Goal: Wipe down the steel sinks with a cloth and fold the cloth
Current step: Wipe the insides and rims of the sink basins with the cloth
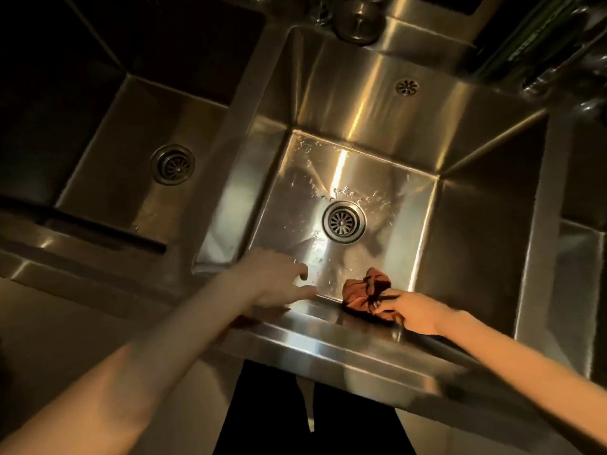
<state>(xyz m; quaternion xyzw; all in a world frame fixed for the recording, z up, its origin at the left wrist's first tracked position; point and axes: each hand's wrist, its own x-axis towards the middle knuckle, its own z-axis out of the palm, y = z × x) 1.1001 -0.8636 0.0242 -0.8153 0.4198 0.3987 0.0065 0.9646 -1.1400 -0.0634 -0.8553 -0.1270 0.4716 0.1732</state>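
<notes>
Two steel sinks lie below me. The middle sink has a round drain and water drops on its floor. The left sink is darker, with its own drain. My right hand grips a bunched orange-red cloth at the near inner edge of the middle sink. My left hand hovers over the near left corner of that sink, fingers loosely spread and holding nothing.
A steel front ledge runs along the near side. A faucet base stands behind the middle sink, and an overflow grille sits in its back wall. A third basin shows at the right edge.
</notes>
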